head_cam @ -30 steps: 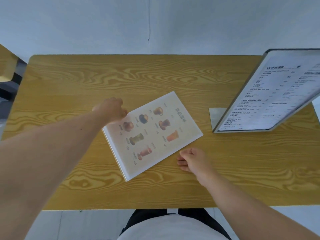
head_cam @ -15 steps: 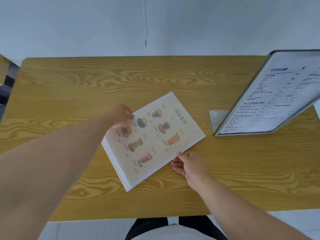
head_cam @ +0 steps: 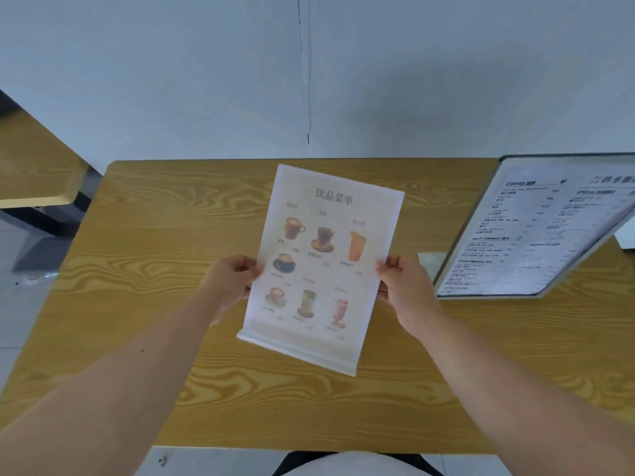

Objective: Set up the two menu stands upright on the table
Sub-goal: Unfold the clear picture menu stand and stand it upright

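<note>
The drinks menu stand [head_cam: 323, 266], a clear sheet holder with pictures of cups and glasses, is held up off the wooden table [head_cam: 154, 262], tilted slightly, its base strip at the bottom. My left hand [head_cam: 230, 283] grips its left edge and my right hand [head_cam: 402, 286] grips its right edge. The second menu stand [head_cam: 546, 231], a dark-framed text menu, stands upright and leaning back on its grey base at the table's right side.
A pale wall runs behind the table's far edge. Part of another wooden table [head_cam: 31, 166] with a dark leg shows at the left. A white object [head_cam: 625, 238] sits behind the framed menu at the right edge.
The drinks menu stand lay flat on the table; both hands took its edges, lifted it and turned it upright to face me. The head view also shifted back.
</note>
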